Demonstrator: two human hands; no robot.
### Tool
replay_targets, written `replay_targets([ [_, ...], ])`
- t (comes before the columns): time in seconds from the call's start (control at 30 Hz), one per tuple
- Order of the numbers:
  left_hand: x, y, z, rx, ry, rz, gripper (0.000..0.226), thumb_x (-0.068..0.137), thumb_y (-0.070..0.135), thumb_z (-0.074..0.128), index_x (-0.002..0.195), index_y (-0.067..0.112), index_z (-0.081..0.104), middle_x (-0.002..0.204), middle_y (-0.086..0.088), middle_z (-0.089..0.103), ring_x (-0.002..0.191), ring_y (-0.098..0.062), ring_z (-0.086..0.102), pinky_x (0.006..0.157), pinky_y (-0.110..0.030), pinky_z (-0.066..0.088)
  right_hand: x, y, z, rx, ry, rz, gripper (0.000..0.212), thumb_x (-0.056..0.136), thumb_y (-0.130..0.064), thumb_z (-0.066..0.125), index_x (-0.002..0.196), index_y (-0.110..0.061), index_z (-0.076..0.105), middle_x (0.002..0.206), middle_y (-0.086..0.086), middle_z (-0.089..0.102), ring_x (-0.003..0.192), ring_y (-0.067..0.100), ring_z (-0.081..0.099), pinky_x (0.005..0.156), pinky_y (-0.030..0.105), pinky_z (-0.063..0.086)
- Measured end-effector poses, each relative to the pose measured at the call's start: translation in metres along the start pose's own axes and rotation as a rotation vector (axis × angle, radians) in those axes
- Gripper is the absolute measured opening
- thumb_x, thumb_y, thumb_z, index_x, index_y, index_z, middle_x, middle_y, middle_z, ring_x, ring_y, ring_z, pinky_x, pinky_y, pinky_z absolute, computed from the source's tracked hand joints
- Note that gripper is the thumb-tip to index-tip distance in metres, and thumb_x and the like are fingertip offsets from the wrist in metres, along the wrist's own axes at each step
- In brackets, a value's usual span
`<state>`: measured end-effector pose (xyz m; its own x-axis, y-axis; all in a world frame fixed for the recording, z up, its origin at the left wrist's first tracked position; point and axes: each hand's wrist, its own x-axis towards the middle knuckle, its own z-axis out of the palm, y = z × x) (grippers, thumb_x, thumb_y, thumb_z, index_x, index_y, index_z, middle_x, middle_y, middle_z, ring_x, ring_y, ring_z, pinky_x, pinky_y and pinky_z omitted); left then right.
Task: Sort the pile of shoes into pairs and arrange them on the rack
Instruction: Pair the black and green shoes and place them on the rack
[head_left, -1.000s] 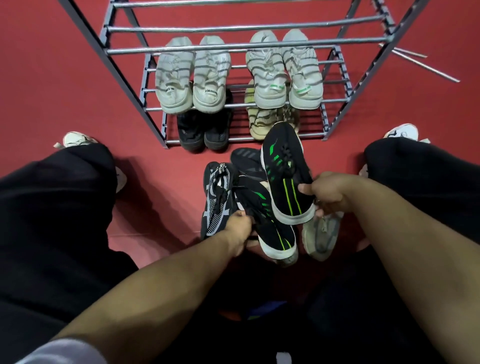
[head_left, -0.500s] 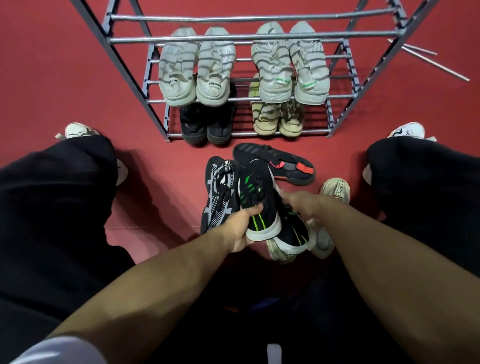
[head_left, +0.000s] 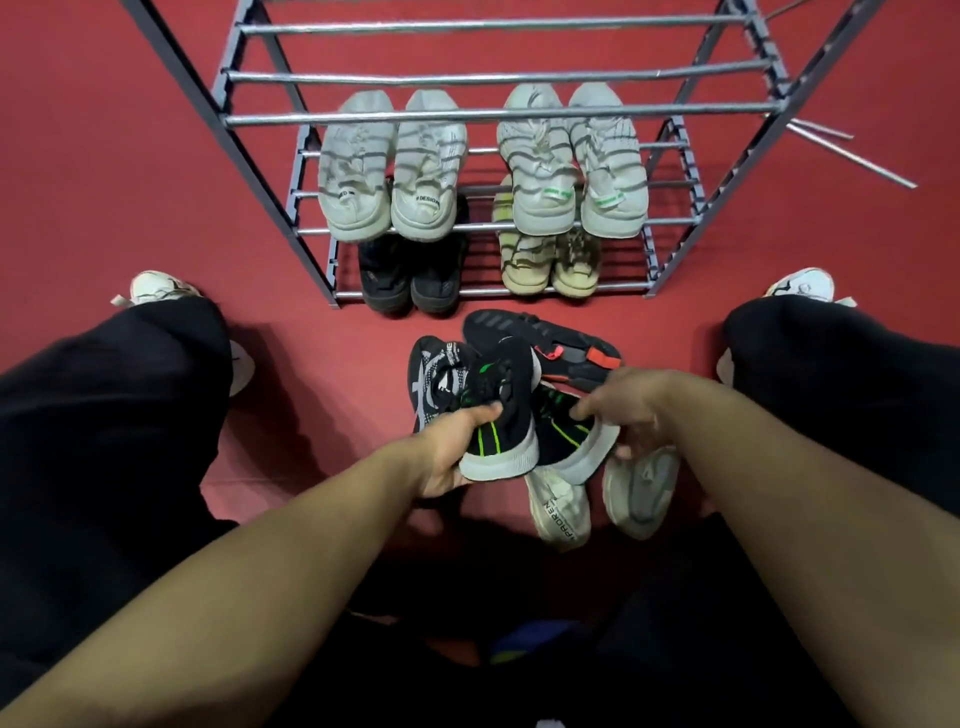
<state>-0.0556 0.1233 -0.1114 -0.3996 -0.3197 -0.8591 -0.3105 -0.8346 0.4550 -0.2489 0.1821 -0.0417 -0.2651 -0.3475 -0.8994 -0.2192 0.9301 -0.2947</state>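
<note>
Two black-and-green shoes are now being held side by side just before the rack (head_left: 498, 111): left hand (head_left: 449, 457) gripping one shoe (head_left: 501, 415), right hand (head_left: 631, 410) gripping its mate (head_left: 563, 431), brought down beside it; pair looks matched, shelving next.

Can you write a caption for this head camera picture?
Both hands hold matching black-and-green sneakers before the shoe rack.
</note>
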Motion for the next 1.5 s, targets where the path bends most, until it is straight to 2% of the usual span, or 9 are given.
replay_targets([
  [0.17, -0.036, 0.031, 0.002, 0.19, -0.005, 0.111, 0.038, 0.089, 0.041, 0.064, 0.111, 0.011, 0.069, 0.108, -0.007, 0.074, 0.09, -0.021, 0.069, 0.076, -0.031, 0.053, -0.056, -0.012, -0.031, -0.2, 0.194, -0.149, 0.018, 0.093, -0.008, 0.054, 0.076, -0.004, 0.054, 0.071, 0.014, 0.047, 0.057, 0.025, 0.049, 0.05, 0.031, 0.046],
  [0.37, -0.082, 0.043, -0.009, 0.193, 0.034, 0.383, 0.035, 0.093, 0.032, 0.062, 0.116, 0.006, 0.065, 0.106, -0.015, 0.074, 0.095, -0.03, 0.068, 0.089, -0.044, 0.053, -0.086, 0.024, -0.027, 0.364, 0.256, -0.18, 0.029, 0.095, -0.009, 0.057, 0.119, 0.006, 0.05, 0.086, 0.019, 0.06, 0.06, 0.025, 0.058, 0.047, 0.033, 0.054],
  [0.5, -0.114, 0.048, -0.013, 0.217, 0.089, 0.482, 0.021, 0.096, 0.038, 0.054, 0.099, 0.021, 0.065, 0.084, -0.006, 0.074, 0.065, -0.02, 0.066, 0.061, -0.032, 0.056, -0.112, 0.036, -0.006, 0.68, 0.061, -0.261, 0.024, 0.094, -0.007, 0.058, 0.117, -0.004, 0.056, 0.088, 0.013, 0.073, 0.074, 0.024, 0.067, 0.056, 0.035, 0.06],
  [0.7, -0.155, 0.058, -0.023, 0.104, 0.161, 0.713, 0.016, 0.099, 0.031, 0.05, 0.089, 0.022, 0.059, 0.048, 0.008, 0.052, 0.034, -0.007, 0.038, 0.038, -0.014, 0.029, -0.146, 0.023, 0.015, 0.804, -0.043, -0.526, 0.03, 0.095, -0.001, 0.052, 0.124, 0.001, 0.054, 0.101, 0.018, 0.07, 0.075, 0.024, 0.069, 0.068, 0.037, 0.059],
  [0.87, -0.182, 0.092, -0.036, 0.09, 0.178, 0.795, 0.018, 0.099, 0.031, 0.05, 0.086, 0.022, 0.059, 0.049, 0.007, 0.048, 0.035, -0.009, 0.035, 0.043, -0.016, 0.025, -0.164, -0.024, 0.008, 0.834, -0.029, -0.662, 0.029, 0.095, 0.002, 0.05, 0.124, 0.0, 0.055, 0.099, 0.014, 0.071, 0.074, 0.021, 0.07, 0.065, 0.039, 0.061],
  [0.97, -0.18, 0.13, -0.044, 0.076, 0.205, 0.805, 0.023, 0.099, 0.033, 0.051, 0.093, 0.018, 0.067, 0.066, 0.003, 0.071, 0.051, -0.015, 0.062, 0.052, -0.024, 0.05, -0.163, -0.065, 0.0, 0.827, -0.039, -0.681, 0.019, 0.097, 0.0, 0.048, 0.11, 0.0, 0.062, 0.086, 0.009, 0.074, 0.069, 0.018, 0.07, 0.064, 0.038, 0.061],
  [1.1, -0.146, 0.189, -0.069, 0.338, 0.534, 0.905, 0.038, 0.096, 0.042, 0.051, 0.078, 0.012, 0.068, 0.065, -0.003, 0.062, 0.056, -0.022, 0.053, 0.059, -0.031, 0.044, -0.14, -0.131, -0.011, 0.825, 0.099, -0.695, 0.021, 0.098, -0.004, 0.049, 0.081, -0.013, 0.055, 0.071, 0.002, 0.065, 0.062, 0.014, 0.059, 0.06, 0.032, 0.05],
  [1.2, -0.123, 0.227, -0.08, 0.46, 0.613, 0.94, 0.041, 0.099, 0.036, 0.048, 0.072, 0.009, 0.062, 0.058, -0.005, 0.053, 0.053, -0.023, 0.047, 0.058, -0.031, 0.04, -0.106, -0.18, -0.023, 0.798, 0.141, -0.695, 0.014, 0.098, -0.01, 0.051, 0.086, -0.016, 0.054, 0.081, 0.0, 0.064, 0.072, 0.014, 0.059, 0.082, 0.043, 0.05],
  [1.5, -0.072, 0.31, -0.101, 0.492, 0.714, 0.903, 0.043, 0.1, 0.038, 0.043, 0.068, 0.01, 0.048, 0.056, -0.009, 0.045, 0.053, -0.027, 0.049, 0.058, -0.038, 0.049, -0.04, -0.273, -0.051, 0.694, 0.223, -0.642, 0.013, 0.095, -0.012, 0.056, 0.108, -0.007, 0.055, 0.103, 0.012, 0.066, 0.076, 0.022, 0.063, 0.063, 0.036, 0.053],
])
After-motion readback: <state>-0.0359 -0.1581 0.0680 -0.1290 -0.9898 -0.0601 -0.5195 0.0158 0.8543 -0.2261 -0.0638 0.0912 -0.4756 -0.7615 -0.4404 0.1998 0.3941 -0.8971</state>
